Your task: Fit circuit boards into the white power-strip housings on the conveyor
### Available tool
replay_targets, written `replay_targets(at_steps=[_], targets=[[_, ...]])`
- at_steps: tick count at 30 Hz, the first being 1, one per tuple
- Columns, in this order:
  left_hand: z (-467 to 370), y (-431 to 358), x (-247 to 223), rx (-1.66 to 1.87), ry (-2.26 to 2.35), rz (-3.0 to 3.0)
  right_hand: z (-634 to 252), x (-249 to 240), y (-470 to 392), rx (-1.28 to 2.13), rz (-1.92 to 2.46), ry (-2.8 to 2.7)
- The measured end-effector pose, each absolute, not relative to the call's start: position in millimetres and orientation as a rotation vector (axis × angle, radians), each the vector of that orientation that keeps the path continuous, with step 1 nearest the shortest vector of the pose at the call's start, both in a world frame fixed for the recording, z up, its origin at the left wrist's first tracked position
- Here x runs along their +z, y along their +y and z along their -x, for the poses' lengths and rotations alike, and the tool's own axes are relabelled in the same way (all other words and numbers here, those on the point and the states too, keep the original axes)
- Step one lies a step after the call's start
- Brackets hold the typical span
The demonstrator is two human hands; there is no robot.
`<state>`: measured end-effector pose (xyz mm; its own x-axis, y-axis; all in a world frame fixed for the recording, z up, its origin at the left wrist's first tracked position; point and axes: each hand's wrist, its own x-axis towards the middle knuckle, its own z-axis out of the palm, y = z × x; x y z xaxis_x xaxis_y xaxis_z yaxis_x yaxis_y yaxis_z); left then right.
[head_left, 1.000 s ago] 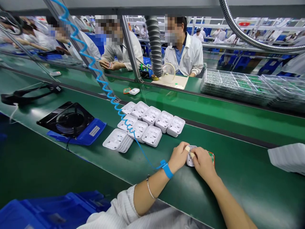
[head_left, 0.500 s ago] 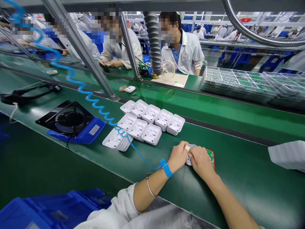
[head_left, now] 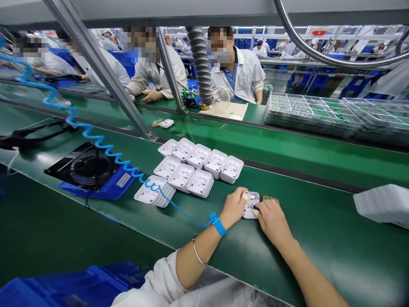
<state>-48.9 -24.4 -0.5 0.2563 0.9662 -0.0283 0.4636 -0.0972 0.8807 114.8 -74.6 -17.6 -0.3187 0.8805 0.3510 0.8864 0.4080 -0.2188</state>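
Observation:
On the green bench lies a white plastic housing [head_left: 251, 212] with its inside facing up. My left hand [head_left: 234, 207] grips its left edge, thumb and fingers pressed to it. The fingers of my right hand [head_left: 271, 217] are pinched over the housing's right side, at a small dark blue part [head_left: 255, 207]. An orange-edged circuit board [head_left: 271, 198] lies just behind my right hand, partly covered by it. To the left, several stacks of white housings [head_left: 200, 182] stand close together. A blue strap with a coiled cord circles my left wrist.
A black fan [head_left: 91, 165] rests on a blue tray [head_left: 128, 181] at the left. White stacked pieces [head_left: 381, 204] are at the far right. Beyond the green belt [head_left: 287, 147] are clear trays [head_left: 313, 113] and people in white coats. A metal post [head_left: 105, 72] slants down behind the coiled cord [head_left: 92, 136].
My right hand has shifted off the housing's middle, so more of its inside shows, with the dark blue part. More of the circuit board is hidden. The view has tilted slightly.

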Motion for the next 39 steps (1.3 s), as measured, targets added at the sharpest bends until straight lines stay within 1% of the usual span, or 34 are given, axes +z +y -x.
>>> replay_targets(at_steps=[4, 10, 11, 15, 16, 18, 23, 25, 27, 30, 31, 32, 34, 39], targets=[[49.6, -24.5, 6.9, 0.695, 1.261, -1.817, -114.5, -18.6, -72.1, -0.024, 1.501, -2.266], [52.0, -24.0, 17.2, 0.696, 1.041, -1.968, -118.4, -11.2, -68.8, -0.094, 1.726, -2.036], [52.5, -23.9, 17.2, 0.709, 0.998, -1.982, -119.2, -8.7, -68.1, -0.03, 1.705, -2.049], [53.2, -24.1, 13.8, 0.755, 0.923, -1.979, -120.8, 1.1, -66.1, 0.48, 1.566, -2.244], [53.0, -24.3, 12.8, 0.758, 0.931, -1.969, -120.5, 2.7, -65.9, 0.561, 1.572, -2.249], [52.2, -24.5, 11.6, 0.755, 0.957, -1.955, -118.5, 4.3, -66.0, 0.616, 1.612, -2.215], [48.4, -25.0, 10.7, 0.769, 0.974, -1.928, -109.9, 2.7, -68.5, 0.578, 1.707, -2.057], [46.7, -25.8, 8.3, 0.77, 0.988, -1.919, -109.4, 1.1, -69.4, 0.628, 1.72, -1.984], [46.0, -26.5, 4.2, 0.785, 1.054, -1.887, -112.7, -1.8, -67.8, 0.82, 1.7, -1.891], [47.6, -25.7, -2.9, 0.866, 1.162, -1.776, -125.7, -6.9, -53.4, 1.32, 1.612, -1.636], [48.7, -24.8, -4.8, 0.908, 1.185, -1.737, -132.0, -7.1, -43.9, 1.431, 1.603, -1.526], [49.7, -23.8, -6.4, 0.946, 1.203, -1.707, -139.3, -5.5, -31.7, 1.467, 1.622, -1.422], [51.3, -22.0, -9.1, 0.991, 1.225, -1.681, -156.0, 4.0, -1.6, 1.34, 1.703, -1.269], [50.6, -21.0, -15.5, 0.969, 1.185, -1.76, -192.1, 36.9, 61.9, 0.79, 1.775, -1.07]])
